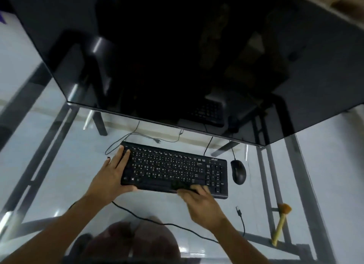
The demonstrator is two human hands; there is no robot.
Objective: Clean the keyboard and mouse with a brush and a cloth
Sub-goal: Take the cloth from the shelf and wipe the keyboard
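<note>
Keyboard [175, 170], black, rigid plastic, looks light: left hand [112, 174] grips its end, blurred right hand [199, 200] pinches something dark, probably a cloth.

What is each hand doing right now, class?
Left hand: grips the keyboard's left end.
Right hand: blurred at the keyboard's front edge; cannot tell what it holds.

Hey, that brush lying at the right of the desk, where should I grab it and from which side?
Grip the brush around the middle of its long pale handle, coming down from above with the right hand. It lies flat, bristles pointing away, handle end toward you, with open glass around the handle.
</note>
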